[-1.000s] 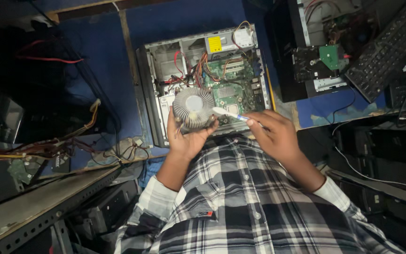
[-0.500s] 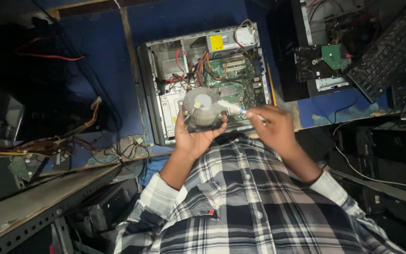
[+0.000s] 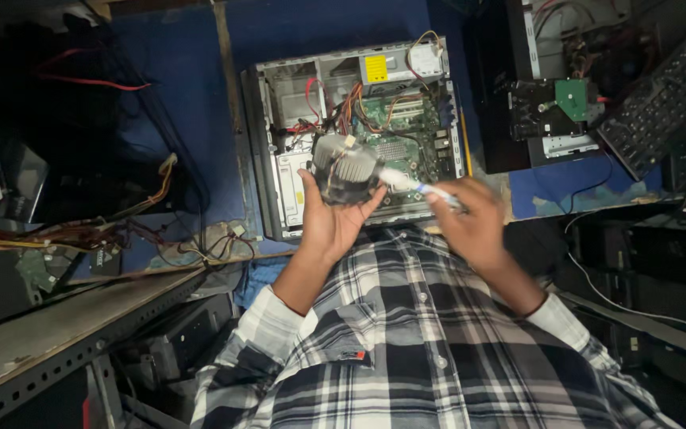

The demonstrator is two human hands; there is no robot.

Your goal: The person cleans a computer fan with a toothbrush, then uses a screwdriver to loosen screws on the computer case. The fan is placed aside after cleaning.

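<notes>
Resting in the left hand [image 3: 329, 226] at the centre of the frame is a round cooler fan [image 3: 346, 168] of grey metal with a ring of fins, its fingers [image 3: 308, 187] curled up around its lower edge and clamped on it. Just right of it, the right hand [image 3: 474, 222] has its fingers closed on a slim white tube [image 3: 416, 186] whose tip touches the fan's right side; this hand is blurred.

Both are held over the near edge of an open computer case [image 3: 257, 143], a grey sheet-metal box lying flat on the blue bench [image 3: 192, 95]. Inside the case lie a green circuit board [image 3: 406, 131], bundles of red and orange wires [image 3: 323, 107] and a silver power unit with a yellow label [image 3: 383, 70] at its upper wall.

At the upper right of the frame, well apart, lie a black keyboard [image 3: 660, 95] and a second opened unit with a small green board [image 3: 572, 99]. At the left a tangle of loose cables [image 3: 105, 230] spreads over the bench edge, above a perforated metal rail [image 3: 57, 349] at the lower left. Bare blue bench surface lies left of the case.
</notes>
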